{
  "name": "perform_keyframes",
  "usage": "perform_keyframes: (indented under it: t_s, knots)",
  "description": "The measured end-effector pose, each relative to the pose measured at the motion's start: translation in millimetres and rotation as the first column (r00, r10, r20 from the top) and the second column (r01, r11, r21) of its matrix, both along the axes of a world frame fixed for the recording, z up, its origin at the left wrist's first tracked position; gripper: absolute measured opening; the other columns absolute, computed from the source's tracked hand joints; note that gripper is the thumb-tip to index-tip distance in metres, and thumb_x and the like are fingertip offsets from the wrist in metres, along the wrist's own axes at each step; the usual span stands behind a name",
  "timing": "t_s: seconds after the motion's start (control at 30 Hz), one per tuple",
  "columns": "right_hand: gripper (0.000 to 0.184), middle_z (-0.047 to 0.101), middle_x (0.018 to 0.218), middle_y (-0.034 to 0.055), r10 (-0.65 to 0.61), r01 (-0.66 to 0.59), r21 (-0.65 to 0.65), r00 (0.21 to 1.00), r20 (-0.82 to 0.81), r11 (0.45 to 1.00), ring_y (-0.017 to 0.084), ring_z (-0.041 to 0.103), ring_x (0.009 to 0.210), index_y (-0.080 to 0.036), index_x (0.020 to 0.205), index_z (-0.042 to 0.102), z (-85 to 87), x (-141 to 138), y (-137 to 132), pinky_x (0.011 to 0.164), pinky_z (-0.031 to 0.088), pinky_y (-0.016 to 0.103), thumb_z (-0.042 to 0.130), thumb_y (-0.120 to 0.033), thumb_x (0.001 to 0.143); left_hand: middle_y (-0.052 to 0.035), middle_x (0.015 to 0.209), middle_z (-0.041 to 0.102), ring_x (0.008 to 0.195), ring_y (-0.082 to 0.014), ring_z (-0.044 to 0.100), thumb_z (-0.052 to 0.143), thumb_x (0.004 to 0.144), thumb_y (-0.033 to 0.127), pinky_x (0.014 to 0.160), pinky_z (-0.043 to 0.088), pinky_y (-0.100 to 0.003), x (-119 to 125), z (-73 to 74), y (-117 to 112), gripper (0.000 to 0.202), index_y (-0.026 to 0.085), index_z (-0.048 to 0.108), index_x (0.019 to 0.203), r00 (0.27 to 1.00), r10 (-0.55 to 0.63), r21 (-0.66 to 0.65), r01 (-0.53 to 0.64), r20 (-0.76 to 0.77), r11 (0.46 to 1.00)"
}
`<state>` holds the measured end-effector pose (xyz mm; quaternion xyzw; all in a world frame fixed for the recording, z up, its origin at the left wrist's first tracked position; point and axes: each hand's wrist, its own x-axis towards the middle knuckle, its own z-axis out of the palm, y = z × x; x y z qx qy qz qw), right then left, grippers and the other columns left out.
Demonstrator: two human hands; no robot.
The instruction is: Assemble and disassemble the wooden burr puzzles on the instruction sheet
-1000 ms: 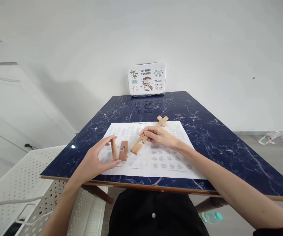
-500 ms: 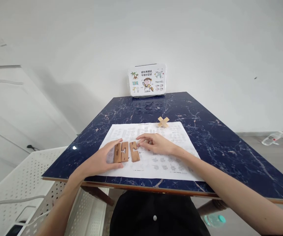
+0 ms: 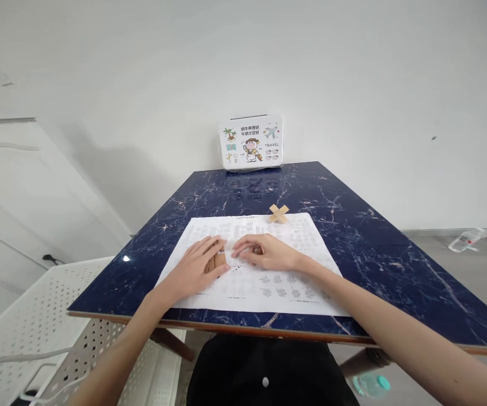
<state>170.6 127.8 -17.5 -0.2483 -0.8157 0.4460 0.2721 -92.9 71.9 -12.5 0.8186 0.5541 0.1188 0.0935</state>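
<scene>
My left hand (image 3: pixel 194 268) lies over several brown notched wooden puzzle pieces (image 3: pixel 219 260), its fingers on their far end and its thumb at their near end. The pieces sit side by side on a printed paper sheet (image 3: pixel 243 290), partly hidden by the hand. Just to the right, my right hand (image 3: pixel 268 252) rests on the sheet with loosely curved fingers, apart from the pieces; nothing shows in it. At the sheet's far edge stands a light wooden cross-shaped piece (image 3: pixel 278 213).
The sheet lies on a dark blue marbled table (image 3: pixel 345 242). A white printed case (image 3: pixel 251 144) leans on the wall at the back. To the left is a white perforated shelf (image 3: pixel 48 299) with cables. Clear plastic bottles (image 3: pixel 371 385) lie on the floor at right.
My left hand has moved right and closed over the wooden pieces, which are now pushed together and partly covered. My right hand stays almost in place, with its fingers a little more curved.
</scene>
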Motion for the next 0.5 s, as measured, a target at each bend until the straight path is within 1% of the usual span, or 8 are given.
perform_keyframes:
  t_s: [0.07, 0.17, 0.27, 0.37, 0.5]
  knots:
    - [0.022, 0.081, 0.112, 0.0069, -0.002, 0.002, -0.016, 1.0, 0.001, 1.0, 0.012, 0.064, 0.066, -0.02, 0.119, 0.069, 0.3, 0.6, -0.1, 0.062, 0.048, 0.029, 0.06, -0.024, 0.099, -0.0071, 0.171, 0.037, 0.16, -0.0358, 0.028, 0.048, 0.101, 0.069, 0.13, 0.024, -0.056, -12.2, -2.0, 11.9, 0.073, 0.029, 0.043, 0.161, 0.998, 0.06, 0.022, -0.059, -0.033, 0.998]
    - [0.021, 0.08, 0.111, 0.0073, 0.005, -0.006, -0.056, 1.0, -0.009, 0.998, 0.012, 0.063, 0.064, -0.02, 0.118, 0.069, -0.3, 1.4, 0.6, 0.061, 0.049, 0.028, 0.059, -0.024, 0.099, -0.0117, 0.169, 0.039, 0.158, -0.0369, 0.031, 0.043, 0.101, 0.071, 0.128, 0.025, -0.057, -32.3, -5.7, 33.1, 0.075, 0.024, 0.044, 0.161, 0.984, 0.163, 0.086, -0.157, -0.065, 0.984]
    - [0.019, 0.08, 0.109, 0.0073, 0.005, -0.008, -0.092, 1.0, -0.023, 0.996, 0.012, 0.063, 0.064, -0.02, 0.114, 0.069, -1.7, 1.6, 2.2, 0.062, 0.051, 0.028, 0.059, -0.024, 0.098, -0.0137, 0.168, 0.04, 0.157, -0.0387, 0.033, 0.039, 0.101, 0.072, 0.127, 0.025, -0.059, -48.5, -8.4, 53.3, 0.077, 0.023, 0.045, 0.16, 0.959, 0.27, 0.085, -0.263, -0.091, 0.961]
    - [0.017, 0.08, 0.107, 0.007, 0.002, -0.005, -0.113, 1.0, -0.029, 0.994, 0.012, 0.063, 0.065, -0.02, 0.111, 0.068, -2.1, 1.7, 3.3, 0.061, 0.051, 0.028, 0.059, -0.022, 0.097, -0.0151, 0.168, 0.04, 0.156, -0.0396, 0.034, 0.038, 0.1, 0.072, 0.126, 0.025, -0.059, -58.0, -9.6, 70.2, 0.077, 0.022, 0.046, 0.158, 0.945, 0.311, 0.099, -0.302, -0.102, 0.948]
    - [0.018, 0.079, 0.104, 0.0066, -0.006, 0.002, -0.127, 0.999, -0.036, 0.992, 0.012, 0.061, 0.064, -0.02, 0.107, 0.068, 0.7, 1.9, 2.7, 0.061, 0.05, 0.028, 0.058, -0.017, 0.093, -0.0158, 0.168, 0.04, 0.156, -0.0406, 0.033, 0.038, 0.099, 0.072, 0.127, 0.022, -0.06, -63.4, -9.7, 88.2, 0.077, 0.021, 0.049, 0.156, 0.919, 0.385, 0.108, -0.375, -0.089, 0.921]
